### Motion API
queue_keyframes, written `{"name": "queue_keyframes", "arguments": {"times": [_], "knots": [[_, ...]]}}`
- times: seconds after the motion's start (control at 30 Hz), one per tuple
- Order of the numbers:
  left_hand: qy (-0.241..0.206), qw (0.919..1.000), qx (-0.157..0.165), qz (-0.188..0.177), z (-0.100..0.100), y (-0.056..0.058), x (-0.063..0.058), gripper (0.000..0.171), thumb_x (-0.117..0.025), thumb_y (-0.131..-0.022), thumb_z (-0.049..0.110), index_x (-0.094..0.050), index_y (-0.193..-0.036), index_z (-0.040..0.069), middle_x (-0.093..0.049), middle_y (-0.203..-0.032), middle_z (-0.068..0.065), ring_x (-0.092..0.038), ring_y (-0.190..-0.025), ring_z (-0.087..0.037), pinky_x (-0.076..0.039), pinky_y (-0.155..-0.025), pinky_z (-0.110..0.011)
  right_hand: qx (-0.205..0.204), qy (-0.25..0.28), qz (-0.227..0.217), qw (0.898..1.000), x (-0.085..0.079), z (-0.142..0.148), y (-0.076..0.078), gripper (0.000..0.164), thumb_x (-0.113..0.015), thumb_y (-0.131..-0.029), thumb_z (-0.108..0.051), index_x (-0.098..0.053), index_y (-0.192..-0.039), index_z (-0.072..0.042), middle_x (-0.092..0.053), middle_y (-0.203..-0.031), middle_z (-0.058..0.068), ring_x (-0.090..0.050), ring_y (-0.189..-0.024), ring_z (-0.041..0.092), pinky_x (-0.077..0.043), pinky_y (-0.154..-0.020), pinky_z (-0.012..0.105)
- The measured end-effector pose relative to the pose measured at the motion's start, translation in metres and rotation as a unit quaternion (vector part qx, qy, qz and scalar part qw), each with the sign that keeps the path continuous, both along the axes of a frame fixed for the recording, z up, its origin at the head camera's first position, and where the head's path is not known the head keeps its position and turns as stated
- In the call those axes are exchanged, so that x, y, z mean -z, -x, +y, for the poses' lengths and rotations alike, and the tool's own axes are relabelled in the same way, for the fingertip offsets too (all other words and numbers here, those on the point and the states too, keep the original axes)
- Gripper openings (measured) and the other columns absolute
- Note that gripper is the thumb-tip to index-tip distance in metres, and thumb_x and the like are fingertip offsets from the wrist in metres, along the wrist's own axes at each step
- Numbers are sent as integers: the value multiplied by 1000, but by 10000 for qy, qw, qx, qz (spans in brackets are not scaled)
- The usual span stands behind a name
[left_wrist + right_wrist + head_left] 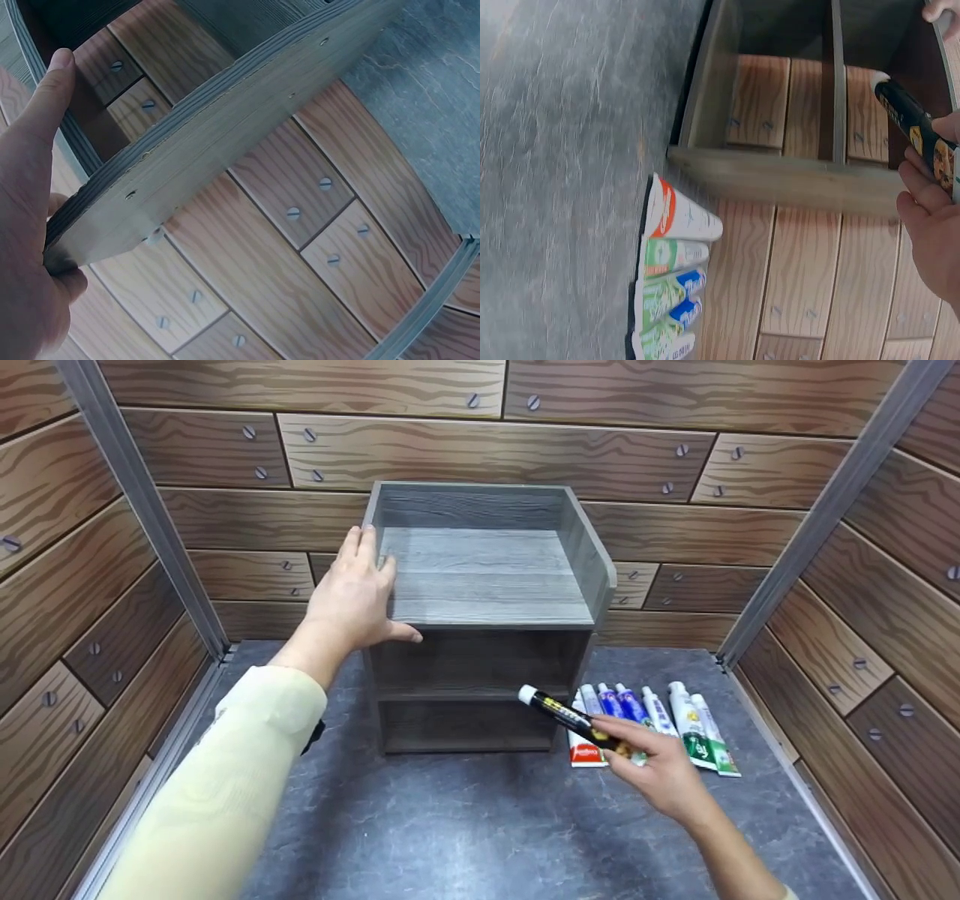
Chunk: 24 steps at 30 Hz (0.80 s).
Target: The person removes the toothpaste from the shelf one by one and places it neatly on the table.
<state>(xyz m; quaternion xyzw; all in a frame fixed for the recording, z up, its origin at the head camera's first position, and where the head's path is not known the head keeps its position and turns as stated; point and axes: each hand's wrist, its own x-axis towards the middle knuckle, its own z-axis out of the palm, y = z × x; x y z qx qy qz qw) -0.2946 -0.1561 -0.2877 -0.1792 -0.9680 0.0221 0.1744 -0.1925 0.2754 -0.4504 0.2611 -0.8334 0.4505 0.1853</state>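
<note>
A grey wooden shelf unit [484, 574] has a raised rim at the top and two open compartments below. My left hand [349, 596] grips its upper left front corner; in the left wrist view the thumb lies on one side of the panel [217, 127] and fingers wrap its edge. My right hand [664, 772] holds a black toothpaste tube [559, 711] with a white cap, between thumb and fingers. The cap points up and left, in front of the compartments. In the right wrist view, this tube [907, 112] is partly cut off by the frame.
Several toothpaste tubes lie in a row on the grey floor [450, 825] right of the shelf, including a red-and-white one [587, 754] and a green-and-white one [686, 720]. Wood-patterned walls [465, 450] with metal corner strips [817, 510] enclose the space.
</note>
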Motion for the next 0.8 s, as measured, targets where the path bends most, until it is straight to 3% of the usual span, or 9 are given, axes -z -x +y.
{"name": "queue_keyframes", "arguments": {"times": [0.07, 0.17, 0.4, 0.57, 0.67, 0.8], "knots": [[42, 10000, -2, 28, 0, 0, 0, 126, -81, -69, 81, -51, -152, -8, -21, -165, -40, -18, -155, -56, -28, -127, -56, 71, -20, -7, 10000, -1, 8, -2, 53, -78, -79, 19, -79, -125, -7, -75, -130, 10, -69, -113, 6, -60, -83, 18], [123, 9999, 9, 41, 0, 0, 0, 126, -80, -69, 82, -50, -152, -8, -22, -165, -41, -18, -155, -57, -25, -128, -55, 192, 57, -63, 9998, -1, 20, -6, 53, -77, -78, 21, -80, -123, -6, -75, -128, 11, -69, -111, 4, -60, -83, 17], [146, 9999, 3, 50, -1, 0, 0, 126, -80, -69, 82, -50, -152, -9, -22, -164, -41, -18, -155, -57, -25, -128, -55, 596, 341, -169, 9975, 0, 47, -10, 48, -77, -79, 22, -79, -121, 0, -78, -121, 6, -70, -96, 2, -59, -72, 15], [311, 9995, -76, 27, 0, 0, 0, 127, -78, -70, 84, -49, -153, -7, -21, -165, -41, -18, -155, -56, -28, -127, -55, 1345, 368, -493, 9890, 0, 74, -11, 45, -78, -83, 16, -78, -124, -2, -76, -107, -11, -62, -68, 11, -54, -51, 21], [325, 9994, -95, 17, 1, 0, 0, 126, -77, -70, 85, -49, -154, -6, -21, -165, -40, -18, -156, -55, -30, -126, -54, 1810, 337, -686, 9805, 0, 94, -10, 43, -78, -88, 9, -75, -129, -4, -72, -103, -20, -60, -64, 12, -54, -49, 24], [204, 9997, -82, 44, 0, 0, 0, 125, -79, -69, 83, -50, -153, -6, -22, -165, -39, -18, -156, -55, -31, -126, -54, 2332, 354, -597, 9699, 4, 120, 1, 39, -76, -92, 4, -74, -131, -3, -69, -98, -24, -58, -64, 9, -51, -49, 20]]}}
